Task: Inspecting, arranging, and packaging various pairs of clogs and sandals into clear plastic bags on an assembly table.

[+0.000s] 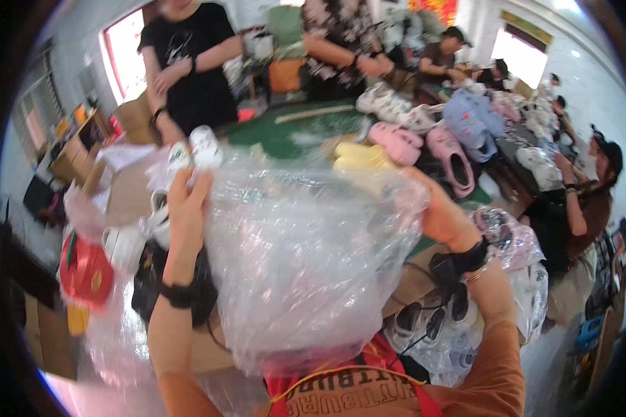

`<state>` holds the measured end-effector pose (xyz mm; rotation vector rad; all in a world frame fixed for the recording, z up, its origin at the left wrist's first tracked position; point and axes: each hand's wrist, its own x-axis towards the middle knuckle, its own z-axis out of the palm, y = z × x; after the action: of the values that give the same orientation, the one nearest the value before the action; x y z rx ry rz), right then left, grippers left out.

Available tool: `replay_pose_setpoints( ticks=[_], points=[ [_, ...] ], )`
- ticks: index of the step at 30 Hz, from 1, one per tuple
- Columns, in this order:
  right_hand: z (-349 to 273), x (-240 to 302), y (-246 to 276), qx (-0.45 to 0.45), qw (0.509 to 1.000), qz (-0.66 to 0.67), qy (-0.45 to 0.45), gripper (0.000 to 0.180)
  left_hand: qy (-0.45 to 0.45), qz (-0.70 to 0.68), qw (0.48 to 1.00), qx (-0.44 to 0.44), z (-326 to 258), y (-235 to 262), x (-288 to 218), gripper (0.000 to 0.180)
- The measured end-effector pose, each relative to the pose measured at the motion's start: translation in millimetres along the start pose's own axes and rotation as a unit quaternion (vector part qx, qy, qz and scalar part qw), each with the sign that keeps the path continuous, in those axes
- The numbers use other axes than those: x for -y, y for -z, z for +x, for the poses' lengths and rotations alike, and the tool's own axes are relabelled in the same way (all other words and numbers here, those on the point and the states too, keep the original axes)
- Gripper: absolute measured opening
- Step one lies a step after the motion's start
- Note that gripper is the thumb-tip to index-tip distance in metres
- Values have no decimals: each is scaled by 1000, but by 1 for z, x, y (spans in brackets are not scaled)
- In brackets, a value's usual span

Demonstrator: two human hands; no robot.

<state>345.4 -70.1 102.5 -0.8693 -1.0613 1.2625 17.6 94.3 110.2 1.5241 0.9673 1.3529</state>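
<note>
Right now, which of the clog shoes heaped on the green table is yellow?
The yellow clog, lying at the near edge of the heap just above the clear plastic bag; the pink clogs beside it and the white ones behind differ in colour.

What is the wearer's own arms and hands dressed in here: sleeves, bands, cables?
Both forearms are bare. The left hand has a black band at the wrist. The right hand has a black strap, a thin bracelet and a black cable below. An orange sleeve covers the right upper arm.

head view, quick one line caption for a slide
Both hands, left hand and right hand, hold up a clear plastic bag.
</note>
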Motion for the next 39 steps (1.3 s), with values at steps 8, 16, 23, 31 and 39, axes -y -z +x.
replay_pose_setpoints(
  ticks=[8, 16, 23, 31, 39],
  points=[
    [2, -19, -30, -75, 990, -97, -64, 27, -405, 279, 871, 15, -17, -53, -30, 34],
    [10, -28, -69, 32, 998, -32, -42, 44, -142, 102, 921, 348, -38, -109, -39, 15],
    [-33, -28, -25, 155, 935, -269, -172, 38, -92, 26, 972, 212, -6, -54, 1, 5],
    [-58, -33, 12, 101, 952, -248, -149, 24, -123, 94, 966, 205, 49, -49, 22, 4],
    [-75, 60, 25, -255, 869, -418, 62, 9, -85, -305, 909, 270, 68, -98, -22, 8]
  ],
)
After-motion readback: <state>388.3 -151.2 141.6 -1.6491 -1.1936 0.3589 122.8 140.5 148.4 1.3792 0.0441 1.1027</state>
